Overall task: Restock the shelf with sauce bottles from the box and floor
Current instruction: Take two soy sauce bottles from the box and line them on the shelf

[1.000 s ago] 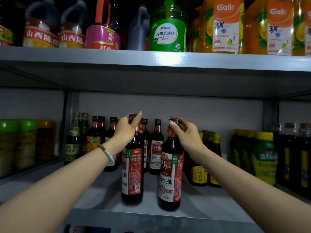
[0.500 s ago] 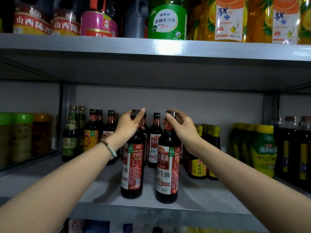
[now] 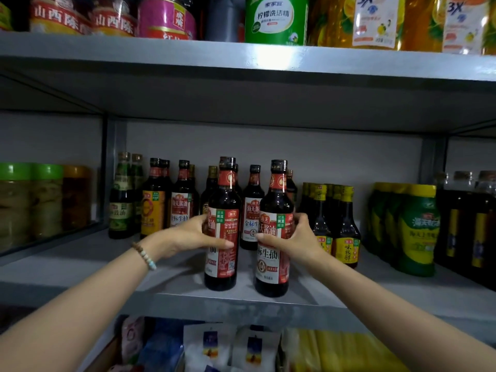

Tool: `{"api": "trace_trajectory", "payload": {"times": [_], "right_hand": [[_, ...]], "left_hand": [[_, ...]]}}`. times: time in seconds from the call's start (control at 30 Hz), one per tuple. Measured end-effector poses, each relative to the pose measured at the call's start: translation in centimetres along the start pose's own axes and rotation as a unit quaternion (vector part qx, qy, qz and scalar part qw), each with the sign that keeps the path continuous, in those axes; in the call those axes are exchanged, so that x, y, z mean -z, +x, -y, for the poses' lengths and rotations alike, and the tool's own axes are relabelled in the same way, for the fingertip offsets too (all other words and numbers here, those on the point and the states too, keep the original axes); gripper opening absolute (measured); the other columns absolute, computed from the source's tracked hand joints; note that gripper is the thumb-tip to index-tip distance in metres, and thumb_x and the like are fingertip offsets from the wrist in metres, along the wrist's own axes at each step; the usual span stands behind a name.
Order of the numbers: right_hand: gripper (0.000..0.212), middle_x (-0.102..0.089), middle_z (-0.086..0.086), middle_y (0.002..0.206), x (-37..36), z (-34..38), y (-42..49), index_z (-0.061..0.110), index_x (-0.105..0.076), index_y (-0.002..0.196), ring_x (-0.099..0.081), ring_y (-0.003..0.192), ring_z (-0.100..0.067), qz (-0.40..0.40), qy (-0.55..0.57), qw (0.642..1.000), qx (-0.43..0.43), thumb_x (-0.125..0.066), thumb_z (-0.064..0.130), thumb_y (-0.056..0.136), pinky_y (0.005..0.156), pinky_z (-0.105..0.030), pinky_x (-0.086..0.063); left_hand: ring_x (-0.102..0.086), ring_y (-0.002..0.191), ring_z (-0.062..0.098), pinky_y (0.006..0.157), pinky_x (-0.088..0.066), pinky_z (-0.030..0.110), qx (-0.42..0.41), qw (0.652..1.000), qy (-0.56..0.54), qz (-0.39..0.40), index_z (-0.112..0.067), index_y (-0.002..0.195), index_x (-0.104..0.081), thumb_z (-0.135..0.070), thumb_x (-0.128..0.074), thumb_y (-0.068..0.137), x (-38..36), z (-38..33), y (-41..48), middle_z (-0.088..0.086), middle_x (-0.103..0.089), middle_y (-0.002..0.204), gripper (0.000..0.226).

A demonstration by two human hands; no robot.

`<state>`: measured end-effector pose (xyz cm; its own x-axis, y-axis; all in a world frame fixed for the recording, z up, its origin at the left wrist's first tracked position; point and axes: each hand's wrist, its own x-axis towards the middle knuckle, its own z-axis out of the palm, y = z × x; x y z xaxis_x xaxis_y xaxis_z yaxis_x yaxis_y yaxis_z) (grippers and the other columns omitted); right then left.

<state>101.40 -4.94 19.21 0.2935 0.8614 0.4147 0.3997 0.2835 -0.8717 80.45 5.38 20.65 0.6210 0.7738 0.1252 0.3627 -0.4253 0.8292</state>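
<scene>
1. Gripping at label height, clasped the left hand round the left sauce bottle, thumb across the front.
2. Curled the right hand round the right sauce bottle.
3. Held both upright, just apart, near the shelf's front edge.
4. Had more dark bottles behind.

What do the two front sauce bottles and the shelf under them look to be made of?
The left front bottle and the right front bottle: probably dark glossy glass, judging by sharp highlights on the shoulders, though hard plastic is possible; printed red labels. The shelf: likely grey painted metal, matte, with a thin front edge and soft glare.
</scene>
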Motion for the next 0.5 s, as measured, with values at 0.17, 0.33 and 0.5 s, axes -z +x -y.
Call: {"api": "trace_trajectory", "payload": {"times": [0.17,0.33,0.5], "right_hand": [[0.057,-0.061,0.008,0.108,0.7,0.0,0.1,0.026,-0.040,0.117,-0.059,0.088,0.002,0.066,0.014,0.998,-0.002,-0.077,0.028,0.075,0.069,-0.016,-0.049],[0.077,-0.054,0.016,0.106,-0.1,-0.9,-0.2,0.024,-0.028,0.134,-0.055,0.093,0.001,0.114,-0.049,0.992,-0.010,-0.078,0.027,0.074,0.079,-0.019,-0.047],[0.084,-0.054,0.017,0.104,-0.2,-1.9,0.6,0.021,-0.026,0.137,-0.055,0.093,0.001,0.087,-0.046,0.995,-0.011,-0.080,0.019,0.072,0.087,-0.026,-0.045]], "left_hand": [[-0.059,0.098,0.002,0.085,-0.050,0.026,-0.066,0.993,-0.025,-0.099,-0.027,0.124,-0.046,-0.033,-0.087,0.058,-1.7,0.2,0.3,-0.012,-0.063,0.107,0.077],[-0.051,0.111,0.008,0.099,-0.040,0.032,-0.058,0.996,-0.023,-0.063,-0.028,0.136,-0.027,-0.033,-0.083,0.065,-1.4,0.4,-0.1,-0.013,-0.052,0.117,0.090],[-0.057,0.095,0.000,0.090,-0.043,0.025,-0.049,0.997,-0.014,-0.055,-0.026,0.127,-0.042,-0.024,-0.083,0.064,-0.9,1.4,0.2,-0.017,-0.059,0.103,0.076]]}}
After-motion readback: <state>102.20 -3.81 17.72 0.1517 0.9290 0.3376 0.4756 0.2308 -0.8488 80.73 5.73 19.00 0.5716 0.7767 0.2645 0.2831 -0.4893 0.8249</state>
